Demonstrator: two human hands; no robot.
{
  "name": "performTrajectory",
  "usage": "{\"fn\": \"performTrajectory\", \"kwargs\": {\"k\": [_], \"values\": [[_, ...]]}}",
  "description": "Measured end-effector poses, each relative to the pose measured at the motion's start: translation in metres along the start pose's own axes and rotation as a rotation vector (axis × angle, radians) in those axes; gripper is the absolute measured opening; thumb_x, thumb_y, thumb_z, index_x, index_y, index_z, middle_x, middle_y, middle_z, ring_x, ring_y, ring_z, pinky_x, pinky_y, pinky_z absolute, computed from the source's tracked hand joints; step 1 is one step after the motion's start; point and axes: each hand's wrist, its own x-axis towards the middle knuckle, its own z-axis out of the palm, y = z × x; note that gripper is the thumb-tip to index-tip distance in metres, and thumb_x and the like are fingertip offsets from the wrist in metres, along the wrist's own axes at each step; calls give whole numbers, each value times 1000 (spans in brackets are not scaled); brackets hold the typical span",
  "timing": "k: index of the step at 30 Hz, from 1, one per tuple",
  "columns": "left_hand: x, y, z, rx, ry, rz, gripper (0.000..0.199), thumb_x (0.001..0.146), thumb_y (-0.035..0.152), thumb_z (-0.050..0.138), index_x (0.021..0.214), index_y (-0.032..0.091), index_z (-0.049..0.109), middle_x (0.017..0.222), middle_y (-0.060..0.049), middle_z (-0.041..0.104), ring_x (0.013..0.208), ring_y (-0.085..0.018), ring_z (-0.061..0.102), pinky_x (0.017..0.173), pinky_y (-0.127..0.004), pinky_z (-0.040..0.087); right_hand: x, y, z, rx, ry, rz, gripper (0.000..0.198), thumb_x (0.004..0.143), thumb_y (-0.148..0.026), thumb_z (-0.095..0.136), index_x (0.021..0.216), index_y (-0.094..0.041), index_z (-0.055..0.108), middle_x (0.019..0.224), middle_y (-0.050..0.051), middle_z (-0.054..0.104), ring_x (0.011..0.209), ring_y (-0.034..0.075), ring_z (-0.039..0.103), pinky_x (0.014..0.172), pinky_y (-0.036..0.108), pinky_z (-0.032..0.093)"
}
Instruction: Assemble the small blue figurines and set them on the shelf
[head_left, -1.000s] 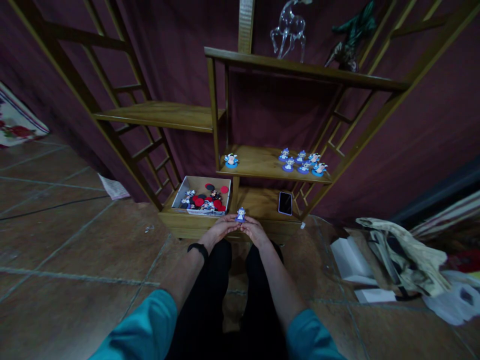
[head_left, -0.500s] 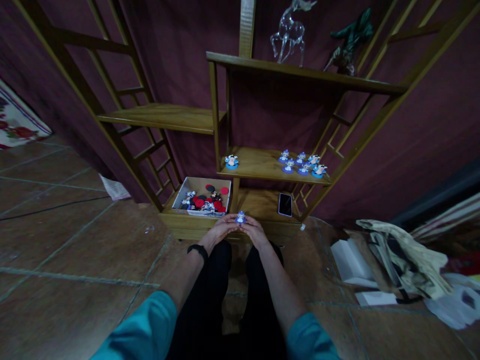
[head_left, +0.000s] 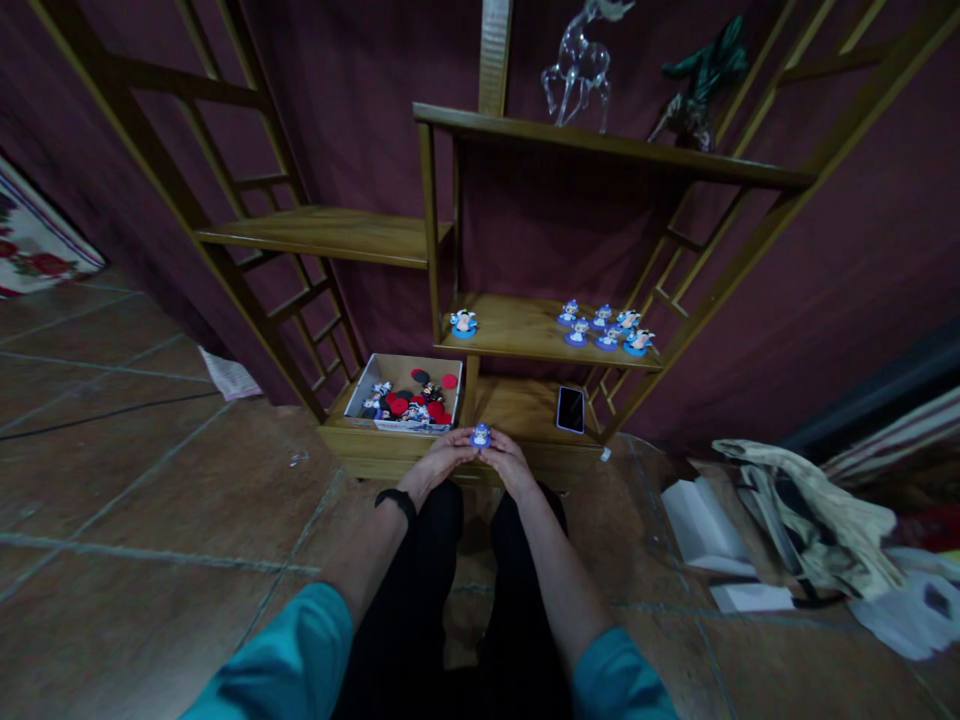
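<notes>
Between my left hand (head_left: 445, 453) and my right hand (head_left: 508, 460) I hold a small purple-and-white figurine (head_left: 481, 436) on a round purple base. Fingers of both hands are closed on its sides, just in front of the cabinet's low shelf. Left of my hands, an open cardboard box (head_left: 364, 390) holds loose figurines and red and black discs. On the shelf above stand several purple figurines (head_left: 577, 332) at the right, with blue-based cow-like figurines (head_left: 638, 342) beside them. One more blue-based figurine (head_left: 463, 323) stands alone at that shelf's left end.
A phone (head_left: 570, 410) lies on the low shelf at the right. Higher up stand a clear glass deer (head_left: 581, 70) and a dark green statue (head_left: 701, 85). A white box (head_left: 705, 525) and a pale cloth bag (head_left: 817, 510) lie on the floor at the right.
The figurine in my hands has turned or tilted slightly. Both hands stay in almost the same place, and the shelf items have not moved.
</notes>
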Motion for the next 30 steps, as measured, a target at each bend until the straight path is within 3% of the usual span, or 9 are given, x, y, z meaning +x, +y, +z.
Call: {"fn": "performTrajectory", "kwargs": {"k": [12,20,30], "values": [[4,-4,-3,10,0,2,45,54,13,80,96,10,65,79,-7,68,64,-10,62,63,-20,45,-5,-5,2,41,-44,37,41,55,-23,77,95,-16,67,93,6,70,83,16,64,78,27,48],[3,-1,-1,-4,-3,-11,33,56,16,80,86,10,67,75,-5,68,63,-10,61,62,-19,46,-3,-3,2,57,1,74,38,53,-26,80,88,-15,69,86,7,72,81,18,66,80,33,48],[0,2,1,0,-5,-13,26,62,19,78,85,11,68,76,-7,69,66,-11,63,63,-20,47,-5,-7,4,11,28,79,36,55,-31,78,86,-16,70,71,3,70,67,14,63,69,28,48]]}}
